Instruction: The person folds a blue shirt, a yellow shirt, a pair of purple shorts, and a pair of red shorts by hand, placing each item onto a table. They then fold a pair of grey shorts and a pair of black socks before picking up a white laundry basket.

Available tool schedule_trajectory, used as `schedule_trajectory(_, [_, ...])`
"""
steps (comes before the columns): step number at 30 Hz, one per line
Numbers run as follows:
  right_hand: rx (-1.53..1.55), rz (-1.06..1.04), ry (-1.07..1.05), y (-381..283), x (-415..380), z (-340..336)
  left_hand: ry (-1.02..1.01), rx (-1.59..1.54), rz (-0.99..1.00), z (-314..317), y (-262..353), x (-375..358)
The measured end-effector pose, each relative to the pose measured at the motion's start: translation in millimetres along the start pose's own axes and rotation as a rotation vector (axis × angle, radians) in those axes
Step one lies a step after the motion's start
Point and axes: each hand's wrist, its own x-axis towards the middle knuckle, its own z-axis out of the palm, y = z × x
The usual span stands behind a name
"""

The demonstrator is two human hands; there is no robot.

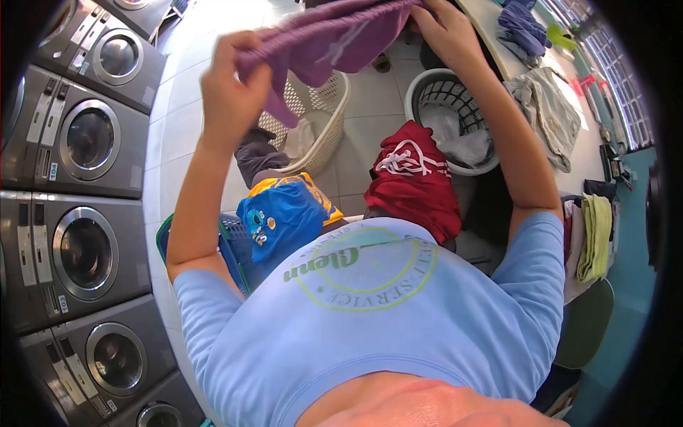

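A purple garment (334, 43) is stretched between my two raised hands at the top of the view. My left hand (238, 82) pinches one end of its edge, and my right hand (445, 32) grips the other end, with some fingertips hidden by the cloth. Lower parts of the garment hang above a cream laundry basket (334, 121). Blue and yellow clothing (284, 213) lies over one of my legs, and red clothing with a white drawstring (413, 178) lies over the other.
Stacked dryers (89, 139) line the left side. A grey-white basket (413, 107) holding clear plastic stands on the floor. On the right, a table (569, 71) bears a beige garment (544, 110), dark blue clothes and a folded yellow-green cloth (594, 238). A blue basket (235, 245) is at left.
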Motion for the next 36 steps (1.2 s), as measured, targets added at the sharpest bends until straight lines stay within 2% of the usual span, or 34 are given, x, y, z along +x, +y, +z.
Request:
schedule_trajectory(1, [0.299,0.103,0.016,0,1,6,-0.201,-0.007,-0.036,-1,20,-9])
schedule_trajectory(2, [0.376,0.181,0.054,-6,-2,11,-0.402,-0.006,-0.071,-2,41,-17])
schedule_trajectory(3, [0.448,0.261,0.099,-12,-6,15,-0.498,-0.108,0.101,3,56,-19])
schedule_trajectory(4, [0.487,0.185,0.053,-9,-14,26,-0.606,-0.227,0.262,8,71,-20])
schedule_trajectory(5, [0.523,0.114,0.005,-5,-22,37,-0.674,-0.262,0.261,9,77,-18])
schedule_trajectory(7, [0.537,0.189,-0.208,-19,-39,46,-0.812,-0.315,0.263,3,78,-11])
schedule_trajectory(9, [0.813,0.28,-0.37,-37,-46,44,-0.733,-0.265,0.21,0,71,-9])
schedule_trajectory(11, [0.868,0.322,-0.471,-48,-56,47,-0.589,-0.171,0.225,4,72,-8])
schedule_trajectory(12, [0.699,0.271,-0.542,-52,-59,41,-0.483,-0.106,0.267,8,74,-8])
schedule_trajectory(13, [0.42,0.108,-0.538,-52,-61,38,-0.374,-0.043,0.306,11,76,-8])
schedule_trajectory(15, [0.269,0.078,-0.869,-62,-52,21,-0.506,-0.314,0.099,14,64,-14])
schedule_trajectory(17, [0.198,0.026,-1.047,-62,-41,13,-0.697,-0.623,-0.098,15,55,-17])
schedule_trajectory(18, [0.162,-0.005,-1.138,-62,-38,11,-0.744,-0.577,-0.028,15,46,-18])
schedule_trajectory(21, [0.651,0.076,-0.772,-59,-50,2,-0.479,-0.593,-0.33,11,39,-25])
schedule_trajectory(22, [1.004,0.094,-0.737,-38,-45,6,-0.301,-0.612,-0.243,16,39,-21])
schedule_trajectory(23, [0.896,0.045,-0.683,-27,-53,14,-0.192,-0.693,-0.317,16,33,-18])
schedule_trajectory(25, [0.753,0.006,-0.566,-21,-69,25,-0.043,-0.848,-0.339,23,38,-8])
schedule_trajectory(26, [0.717,0.02,-0.502,-25,-76,30,-0.106,-0.814,-0.329,24,38,-9])
schedule_trajectory(27, [0.61,0.141,-0.546,-39,-77,21,-0.173,-0.779,-0.32,25,38,-11])
schedule_trajectory(29, [0.186,-0.23,-0.321,-17,-82,31,-0.248,-0.729,-0.284,27,37,-11])
schedule_trajectory(31, [0.274,-0.001,-0.346,-27,-73,17,-0.265,-0.696,-0.229,29,36,-8])
schedule_trajectory(32, [0.32,0.116,-0.357,-31,-70,10,-0.251,-0.792,-0.26,30,37,-7])
schedule_trajectory(33, [0.494,0.199,-0.307,-29,-70,5,-0.295,-0.761,-0.285,29,35,-5])
schedule_trajectory(35, [0.499,0.338,-0.329,-44,-71,-14,-0.379,-0.703,-0.337,28,30,-5])
schedule_trajectory(36, [0.43,0.307,-0.353,-43,-72,-17,-0.383,-0.775,-0.329,27,28,-5])
